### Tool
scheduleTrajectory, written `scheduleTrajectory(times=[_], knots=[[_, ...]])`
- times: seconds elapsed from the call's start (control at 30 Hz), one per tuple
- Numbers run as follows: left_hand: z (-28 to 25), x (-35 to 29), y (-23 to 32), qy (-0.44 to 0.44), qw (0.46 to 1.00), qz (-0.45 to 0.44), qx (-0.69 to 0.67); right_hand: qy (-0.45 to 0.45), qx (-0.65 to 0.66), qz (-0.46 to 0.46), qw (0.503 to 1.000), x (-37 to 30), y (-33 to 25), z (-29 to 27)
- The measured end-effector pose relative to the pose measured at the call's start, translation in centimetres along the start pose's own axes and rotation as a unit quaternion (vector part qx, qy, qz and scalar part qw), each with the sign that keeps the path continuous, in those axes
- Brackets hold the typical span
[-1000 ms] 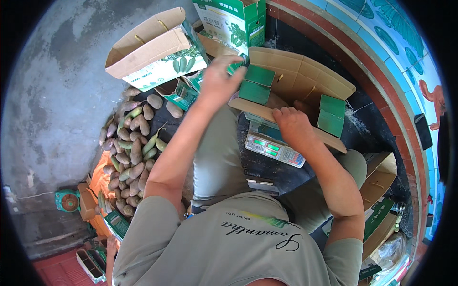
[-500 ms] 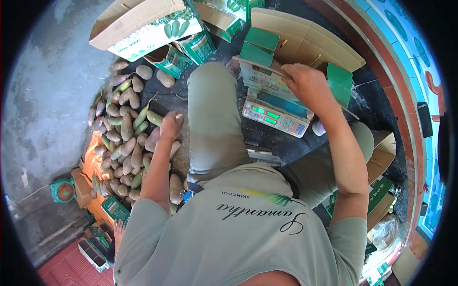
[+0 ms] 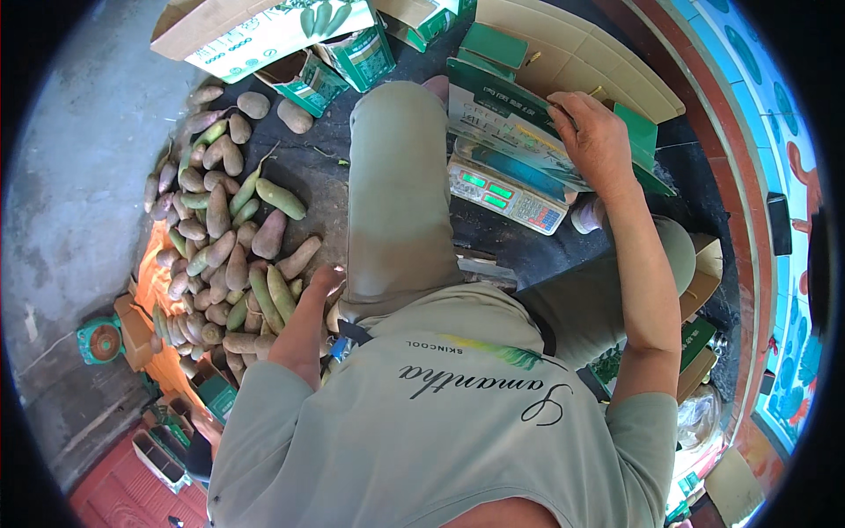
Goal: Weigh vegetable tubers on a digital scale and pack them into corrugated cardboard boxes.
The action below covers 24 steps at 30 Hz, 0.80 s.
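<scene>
My right hand (image 3: 600, 139) is closed over the near edge of an open green-and-white cardboard carton (image 3: 506, 113). The carton rests on a digital scale (image 3: 506, 194) with lit green displays. My left hand (image 3: 327, 280) hangs beside my left thigh, at the right side of a heap of radishes (image 3: 218, 211). Its fingers are partly hidden and blurred, so I cannot see what they hold, if anything. The heap mixes green radishes with brownish, soil-stained ones; a plump green radish (image 3: 282, 200) lies near its right edge.
Another large carton (image 3: 264, 40) stands at the far left, with smaller green boxes (image 3: 361, 57) beside it. An orange sheet (image 3: 157, 273) lies under the heap's left side. A green round-faced device (image 3: 99, 341) sits at the left. More cartons (image 3: 700, 277) stand by my right leg.
My left hand has drawn back from the heap toward my body. The carton's near flap has swung, showing more of its printed face, with my right hand still on it. The view has shifted slightly.
</scene>
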<state>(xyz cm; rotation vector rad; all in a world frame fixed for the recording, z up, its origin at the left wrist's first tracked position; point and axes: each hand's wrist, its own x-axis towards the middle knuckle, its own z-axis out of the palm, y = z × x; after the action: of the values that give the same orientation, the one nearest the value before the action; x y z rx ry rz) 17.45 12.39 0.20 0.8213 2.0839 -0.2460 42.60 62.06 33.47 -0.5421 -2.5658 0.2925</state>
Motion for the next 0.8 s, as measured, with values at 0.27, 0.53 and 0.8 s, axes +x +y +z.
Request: scheduleTrajectory(times=[0.27,0.53,0.8], knots=[[1.0,1.1,0.0,-0.028,0.999,0.032,-0.02,-0.033,-0.052,-0.008,0.998,-0.3,0.1,0.4],[8.2,2.2,-0.4,-0.109,0.992,0.007,0.064,-0.024,-0.07,-0.019,0.997,0.1,-0.6,0.3],[3.8,3.0,8.5,-0.117,0.99,0.026,0.074,-0.033,-0.11,-0.022,0.993,0.1,-0.1,0.7]])
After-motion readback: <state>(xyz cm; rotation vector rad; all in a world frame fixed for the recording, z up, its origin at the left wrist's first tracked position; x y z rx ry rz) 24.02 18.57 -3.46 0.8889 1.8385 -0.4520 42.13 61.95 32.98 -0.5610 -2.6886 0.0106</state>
